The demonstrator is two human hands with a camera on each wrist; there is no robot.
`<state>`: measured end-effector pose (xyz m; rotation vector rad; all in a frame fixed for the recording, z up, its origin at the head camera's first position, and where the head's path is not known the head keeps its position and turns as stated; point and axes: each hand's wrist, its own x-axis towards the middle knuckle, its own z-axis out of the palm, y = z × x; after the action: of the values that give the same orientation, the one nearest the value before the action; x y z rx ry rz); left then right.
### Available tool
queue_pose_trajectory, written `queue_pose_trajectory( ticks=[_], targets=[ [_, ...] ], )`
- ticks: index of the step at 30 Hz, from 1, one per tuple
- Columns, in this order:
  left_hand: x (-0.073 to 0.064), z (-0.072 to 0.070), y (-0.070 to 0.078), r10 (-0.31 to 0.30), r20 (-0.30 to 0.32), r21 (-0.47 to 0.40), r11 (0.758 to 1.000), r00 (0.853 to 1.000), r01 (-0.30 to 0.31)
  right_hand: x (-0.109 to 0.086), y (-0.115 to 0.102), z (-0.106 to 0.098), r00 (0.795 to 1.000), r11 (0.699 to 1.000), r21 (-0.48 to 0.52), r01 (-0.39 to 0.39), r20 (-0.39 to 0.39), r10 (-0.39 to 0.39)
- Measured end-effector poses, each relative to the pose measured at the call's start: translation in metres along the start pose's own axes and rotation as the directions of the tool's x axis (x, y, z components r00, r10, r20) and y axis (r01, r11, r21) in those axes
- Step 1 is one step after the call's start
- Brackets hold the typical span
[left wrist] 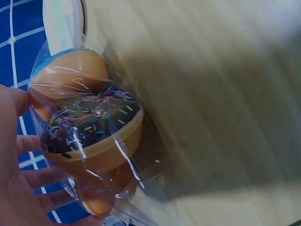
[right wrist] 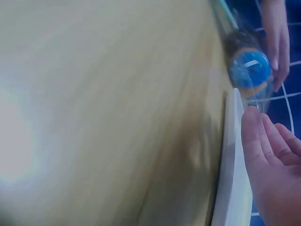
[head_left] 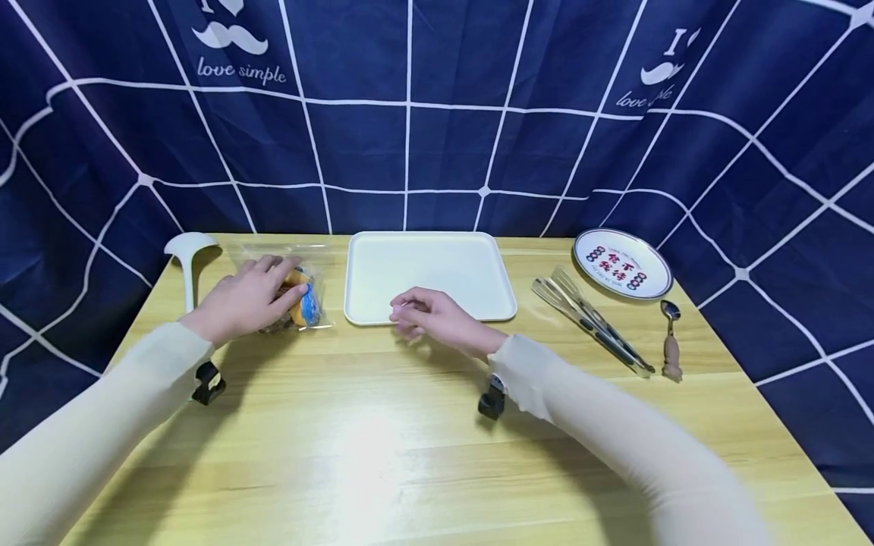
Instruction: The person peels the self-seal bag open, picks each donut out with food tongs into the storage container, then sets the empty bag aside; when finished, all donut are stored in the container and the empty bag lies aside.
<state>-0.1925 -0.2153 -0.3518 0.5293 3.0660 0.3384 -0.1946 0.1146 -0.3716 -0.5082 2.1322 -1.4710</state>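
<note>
Pale sleeves (head_left: 614,425) reach across the wooden bench (head_left: 328,470) from its near side. At the far left, the left hand (head_left: 246,296) lies over a clear plastic bag (head_left: 317,256), its thumb by a blue-topped bun (head_left: 310,305) inside; the fingers touch the plastic, but I cannot tell whether they grip it. Beside that bun in the bag sits a chocolate-topped one (left wrist: 89,123) scattered with coloured sprinkles. The right hand (head_left: 444,318) holds nothing, its fingers relaxed above the near edge of a white tray (head_left: 430,265), which lies just right of the bag. A white ladle (head_left: 190,262) rests left of the bag. Right of the tray lie metal tongs (head_left: 592,324), a printed plate (head_left: 623,263) behind them and a brown-handled spoon (head_left: 671,349) beside them. Dark blue cloth (head_left: 451,144) with white lines hangs behind.
</note>
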Motion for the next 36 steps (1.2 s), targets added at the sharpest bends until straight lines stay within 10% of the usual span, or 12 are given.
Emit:
queue_pose_trajectory(
  ticks=[12, 20, 36],
  targets=[
    [-0.037, 0.011, 0.024, 0.077, -0.046, -0.002, 0.997, 0.996, -0.078, 0.056, -0.017, 0.026, 0.983, 0.973, 0.204, -0.109, -0.122, 0.136],
    [-0.058, 0.012, 0.030, 0.132, -0.059, -0.025, 0.991, 0.990, -0.134, 0.082, -0.025, 0.031, 0.971, 0.977, 0.147, -0.152, -0.162, 0.175],
    [-0.071, 0.019, 0.036, 0.292, -0.053, -0.012, 0.956, 0.955, -0.293, 0.073, -0.013, 0.020, 0.976, 0.976, 0.010, -0.217, -0.002, 0.217]
  ],
)
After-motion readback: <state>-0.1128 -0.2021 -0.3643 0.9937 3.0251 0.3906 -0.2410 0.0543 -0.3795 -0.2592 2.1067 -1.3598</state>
